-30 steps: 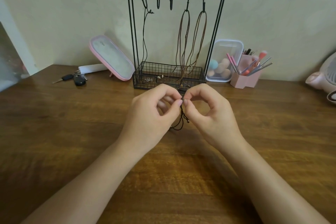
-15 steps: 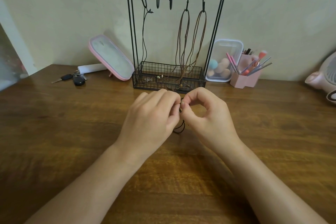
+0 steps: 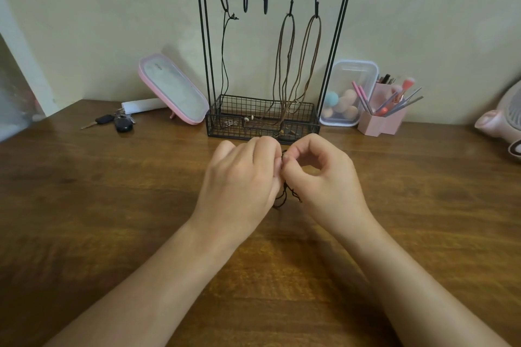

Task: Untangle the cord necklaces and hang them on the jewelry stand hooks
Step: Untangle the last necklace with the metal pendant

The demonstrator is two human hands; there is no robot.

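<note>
While pinching the tangled black cord (image 3: 282,198) between left hand (image 3: 239,177) and right hand (image 3: 324,175) above the middle of the table (image 3: 112,205), untangling, seemingly unfinished. Next: tease loops apart, then lift to a bare hook (image 3: 246,4) on the jewelry stand (image 3: 342,36) at the far edge.

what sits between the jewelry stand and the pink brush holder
A clear plastic container holding makeup sponges stands between the jewelry stand and the pink brush holder, as the head view shows.
</note>
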